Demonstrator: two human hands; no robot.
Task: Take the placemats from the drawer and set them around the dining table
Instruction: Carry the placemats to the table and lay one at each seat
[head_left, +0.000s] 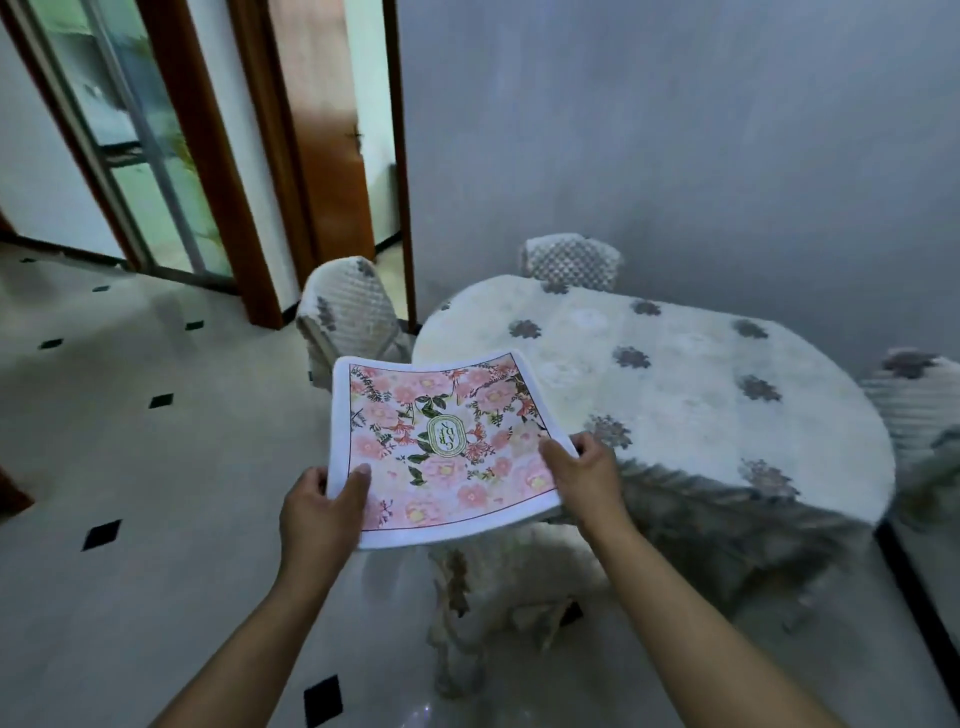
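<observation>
1. My left hand (322, 512) pinches the near left corner of the placemats (441, 441), thumb on top and fingers underneath.
2. The placemats hang in the air between my hands, bowed across the middle. I judge them light, thin and floppy, and likely smooth enough to slip. I cannot tell whether this is one mat or a stack.
3. My right hand (584, 475) grips the right edge, fingers curled over it. Two opposite edges are the best hold against sagging.
4. The counter (675, 374), under a flowered cloth, lies to the right with no mat on it yet.
</observation>
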